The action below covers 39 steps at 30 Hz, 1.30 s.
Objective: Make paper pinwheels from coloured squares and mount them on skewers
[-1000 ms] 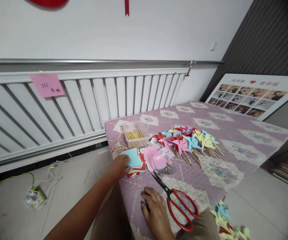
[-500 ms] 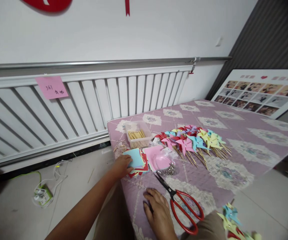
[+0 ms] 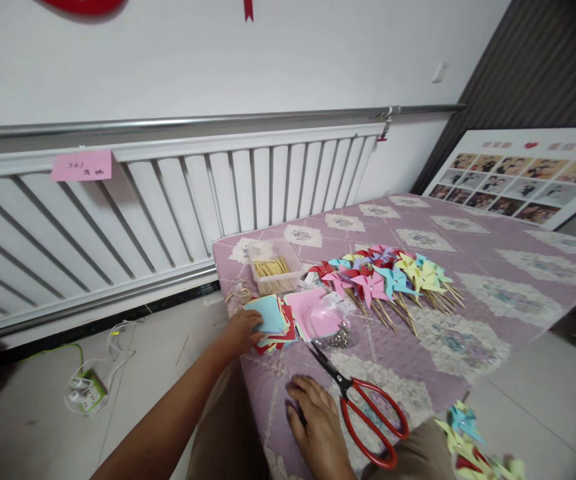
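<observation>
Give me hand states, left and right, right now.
Left hand: fingers on the stack of coloured paper squares; a closed grip cannot be told.
Right hand: open, flat on the purple cloth, empty, beside the red scissors.
</observation>
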### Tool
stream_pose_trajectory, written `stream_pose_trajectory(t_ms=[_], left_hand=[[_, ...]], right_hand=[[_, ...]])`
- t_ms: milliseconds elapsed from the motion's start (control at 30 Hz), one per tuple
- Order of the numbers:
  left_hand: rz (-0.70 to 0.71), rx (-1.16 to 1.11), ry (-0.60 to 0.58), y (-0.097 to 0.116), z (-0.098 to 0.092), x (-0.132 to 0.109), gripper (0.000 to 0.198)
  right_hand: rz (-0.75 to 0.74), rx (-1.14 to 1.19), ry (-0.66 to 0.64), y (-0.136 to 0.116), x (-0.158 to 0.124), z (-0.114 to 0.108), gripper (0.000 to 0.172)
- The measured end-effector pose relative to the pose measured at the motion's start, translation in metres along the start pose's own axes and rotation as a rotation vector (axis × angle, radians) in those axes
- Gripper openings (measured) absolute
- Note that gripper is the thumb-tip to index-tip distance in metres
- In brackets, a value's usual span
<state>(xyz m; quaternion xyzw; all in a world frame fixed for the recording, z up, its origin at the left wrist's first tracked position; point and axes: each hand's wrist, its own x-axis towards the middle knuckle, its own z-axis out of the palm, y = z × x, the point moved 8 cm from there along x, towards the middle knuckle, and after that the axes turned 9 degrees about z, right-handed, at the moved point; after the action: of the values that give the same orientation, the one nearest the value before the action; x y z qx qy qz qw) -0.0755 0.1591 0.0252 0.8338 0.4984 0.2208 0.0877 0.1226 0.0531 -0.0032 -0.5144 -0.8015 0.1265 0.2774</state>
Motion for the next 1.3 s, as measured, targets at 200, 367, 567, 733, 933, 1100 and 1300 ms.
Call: stream_pose_trajectory(t_ms=[200,367,567,733,933,1100,1300], left_hand=[[0.025,-0.032,0.008,0.008,-0.004,-0.001,0.02],[0.039,-0.043,0.004,0.012,-0.005,0.0,0.024],[-0.005,-0.053,0.252,0.014,-0.027,-0.002,0.021],[-0.062,-0.212,0.646,0.038,-0.083,-0.016,0.018],[-0.506,-0.939,0.649,0.045,-0.042,-0.034,0.02],[-0.733,-1.382,0.53,0.068,0.038,-0.046,0.014],[-0.873,-1.565,0.433,0.089,0.085,-0.061,0.025]], right_hand=[[0.003,0.01,-0.004,-0.001,0.001,-0.001,0.026],[0.009,0.017,-0.003,-0.001,0.001,-0.003,0.026],[0.014,0.019,0.014,-0.002,0.001,-0.006,0.025],[0.027,0.085,0.039,0.002,0.0,-0.006,0.026],[0.232,0.374,0.095,0.028,-0.006,-0.007,0.037],[0.436,0.73,0.074,0.054,-0.014,-0.012,0.043],[0.552,0.961,0.106,0.064,-0.013,-0.02,0.043]])
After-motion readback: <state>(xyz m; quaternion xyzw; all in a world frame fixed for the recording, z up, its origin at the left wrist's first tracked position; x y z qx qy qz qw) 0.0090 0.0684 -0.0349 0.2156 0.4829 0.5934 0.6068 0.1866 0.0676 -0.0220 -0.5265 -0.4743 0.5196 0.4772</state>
